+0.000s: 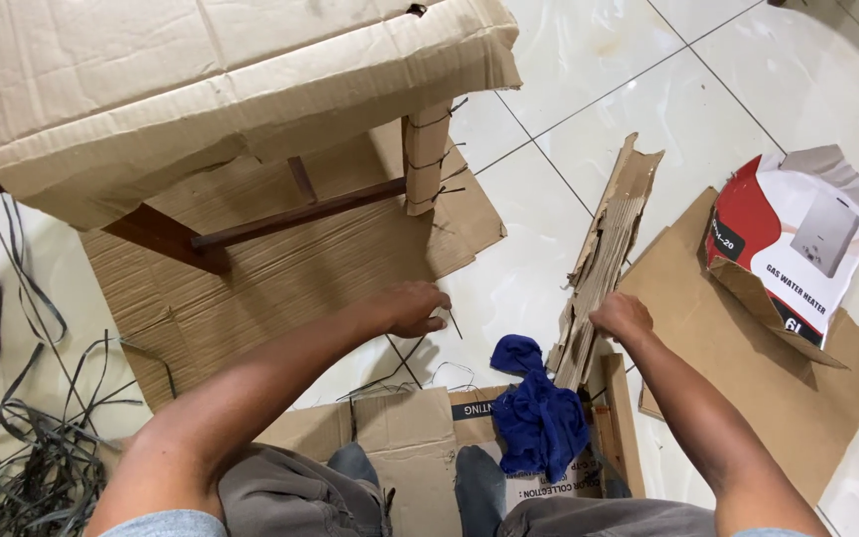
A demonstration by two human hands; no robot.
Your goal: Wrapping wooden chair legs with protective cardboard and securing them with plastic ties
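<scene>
Blue cloth point(539, 413) by knees; left grip point(415, 308) pinching thin string point(452, 320); right grip point(620, 316) clasping corrugated cardboard strip point(603, 254).

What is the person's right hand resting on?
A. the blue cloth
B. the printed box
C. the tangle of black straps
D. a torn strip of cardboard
D: the right hand grips the torn strip of cardboard; the blue cloth lies apart, nearer the knees.
</scene>
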